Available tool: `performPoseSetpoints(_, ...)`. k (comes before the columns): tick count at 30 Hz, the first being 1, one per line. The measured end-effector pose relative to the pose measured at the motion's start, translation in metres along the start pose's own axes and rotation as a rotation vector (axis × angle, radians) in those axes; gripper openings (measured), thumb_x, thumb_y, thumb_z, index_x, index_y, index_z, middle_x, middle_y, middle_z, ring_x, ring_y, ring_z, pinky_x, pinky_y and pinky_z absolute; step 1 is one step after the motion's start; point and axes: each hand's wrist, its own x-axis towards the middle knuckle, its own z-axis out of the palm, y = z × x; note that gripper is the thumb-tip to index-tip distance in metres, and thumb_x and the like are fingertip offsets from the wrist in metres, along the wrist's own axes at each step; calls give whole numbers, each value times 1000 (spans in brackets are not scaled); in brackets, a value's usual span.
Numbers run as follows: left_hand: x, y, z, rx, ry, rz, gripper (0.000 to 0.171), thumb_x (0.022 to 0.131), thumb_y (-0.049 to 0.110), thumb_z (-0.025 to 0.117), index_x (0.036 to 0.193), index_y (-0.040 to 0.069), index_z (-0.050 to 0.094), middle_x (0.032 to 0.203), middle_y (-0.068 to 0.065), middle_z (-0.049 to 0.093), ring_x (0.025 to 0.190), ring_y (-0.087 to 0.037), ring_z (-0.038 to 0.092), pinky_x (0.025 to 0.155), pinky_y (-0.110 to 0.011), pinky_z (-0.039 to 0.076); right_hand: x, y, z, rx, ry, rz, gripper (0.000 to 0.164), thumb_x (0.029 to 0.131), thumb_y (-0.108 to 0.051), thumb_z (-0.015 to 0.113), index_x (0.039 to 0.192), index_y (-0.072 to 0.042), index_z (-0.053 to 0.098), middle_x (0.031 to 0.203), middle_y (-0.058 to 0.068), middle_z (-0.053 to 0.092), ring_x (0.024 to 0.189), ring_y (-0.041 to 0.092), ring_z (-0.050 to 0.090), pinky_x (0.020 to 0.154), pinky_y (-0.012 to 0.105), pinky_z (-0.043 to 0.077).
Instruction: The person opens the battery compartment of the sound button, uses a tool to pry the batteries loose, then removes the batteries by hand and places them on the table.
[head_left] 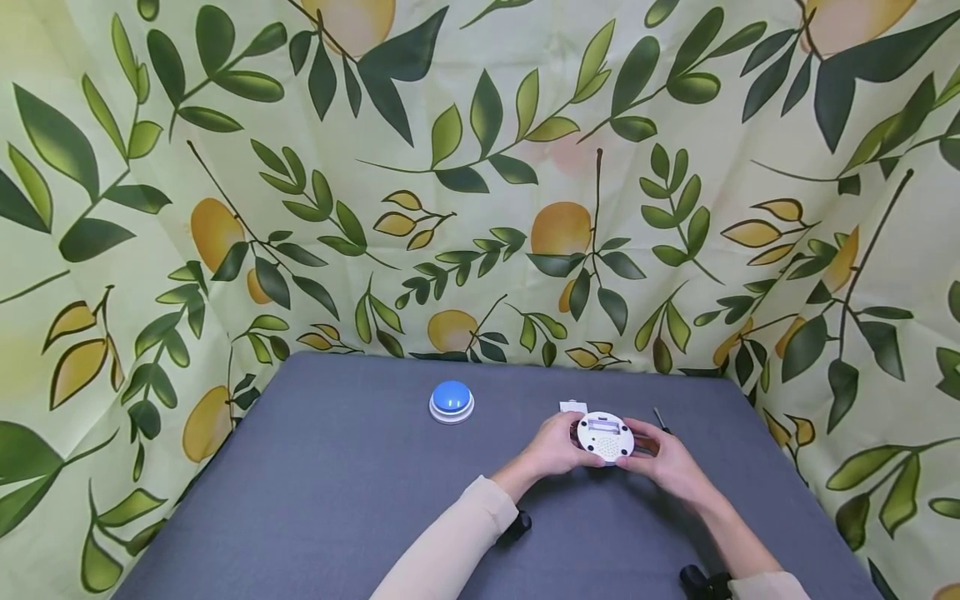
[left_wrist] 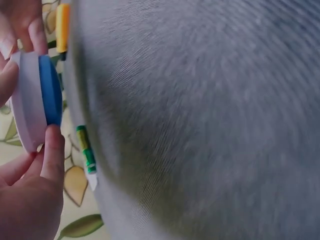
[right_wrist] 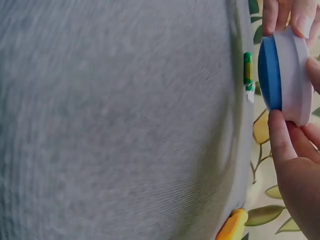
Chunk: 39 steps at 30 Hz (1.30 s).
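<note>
Both hands hold a round push-button light point(head_left: 606, 438) between them, its white underside with a recessed slot facing the head camera. My left hand point(head_left: 557, 446) grips its left rim and my right hand point(head_left: 666, 463) its right rim. In the wrist views its blue dome point(left_wrist: 51, 90) points away from the person, beyond the white body point(right_wrist: 294, 75). Behind it on the table lies a small white piece point(head_left: 573, 407), partly covered by my left hand. A screwdriver point(head_left: 661, 419) lies just beyond my right hand; its yellow handle point(left_wrist: 62, 27) shows in the left wrist view.
A second button with a blue dome point(head_left: 452, 397) stands on the dark grey table point(head_left: 337, 467), left of the hands. A green battery point(left_wrist: 85, 149) lies near the table's far edge in the wrist views. Leaf-patterned cloth point(head_left: 480, 208) hangs around the table's back and sides.
</note>
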Motion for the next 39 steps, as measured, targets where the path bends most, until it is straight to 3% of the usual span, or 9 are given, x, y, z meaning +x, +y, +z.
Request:
performPoseSetpoints(8, 9, 4, 12, 35, 8, -48, 70, 71, 28, 94, 129, 3, 63, 117, -4, 68, 108, -15, 61, 95, -26, 46, 3, 11, -5, -70, 7, 33, 73, 87, -11, 80, 145, 12, 43, 137, 33, 53, 121, 42, 58, 83, 22, 53)
performPoseSetpoints(12, 11, 5, 14, 46, 21, -80, 65, 71, 26, 94, 124, 4, 65, 110, -2, 69, 99, -12, 61, 90, -25, 47, 6, 12, -5, -95, 7, 36, 72, 87, -10, 80, 145, 12, 43, 136, 32, 55, 121, 42, 58, 83, 23, 53)
performPoseSetpoints(18, 13, 8, 17, 38, 32, -77, 57, 71, 24, 94, 118, 5, 67, 100, 0, 69, 87, -9, 59, 82, -23, 48, 6, 14, -8, -120, 9, 41, 72, 88, -11, 79, 145, 13, 43, 136, 33, 55, 122, 43, 57, 82, 21, 51)
performPoseSetpoints(24, 11, 11, 17, 52, 13, -96, 63, 73, 24, 93, 125, 4, 64, 109, -2, 70, 99, -11, 61, 90, -24, 47, 4, 16, -11, -138, 17, 58, 73, 89, -14, 79, 146, 12, 41, 138, 32, 54, 123, 44, 56, 85, 25, 53)
performPoseSetpoints(28, 7, 11, 9, 105, -18, -116, 70, 77, 29, 90, 135, 3, 59, 116, -6, 70, 109, -15, 61, 95, -27, 47, 3, 13, -10, -211, 40, 39, 71, 90, -15, 77, 145, 12, 42, 137, 33, 53, 122, 44, 56, 93, 42, 53)
performPoseSetpoints(31, 2, 11, -2, 129, -51, -108, 68, 81, 31, 87, 136, 3, 59, 114, -7, 68, 103, -14, 60, 90, -27, 49, 3, 6, -9, -268, 69, 22, 68, 91, -16, 76, 144, 12, 44, 137, 33, 53, 121, 46, 57, 97, 52, 50)
performPoseSetpoints(35, -5, 6, -18, 124, -74, -80, 60, 85, 28, 83, 133, 1, 61, 108, -7, 65, 91, -12, 58, 79, -25, 49, 5, -7, -7, -315, 100, -5, 65, 92, -18, 76, 143, 11, 47, 137, 33, 53, 123, 47, 56, 100, 56, 46)
performPoseSetpoints(39, -13, -2, -34, 112, -71, -56, 54, 88, 25, 79, 132, -1, 60, 113, -11, 66, 95, -17, 62, 82, -28, 51, 9, -19, -3, -319, 116, -37, 62, 93, -20, 75, 142, 7, 50, 138, 30, 54, 124, 46, 55, 101, 57, 46)
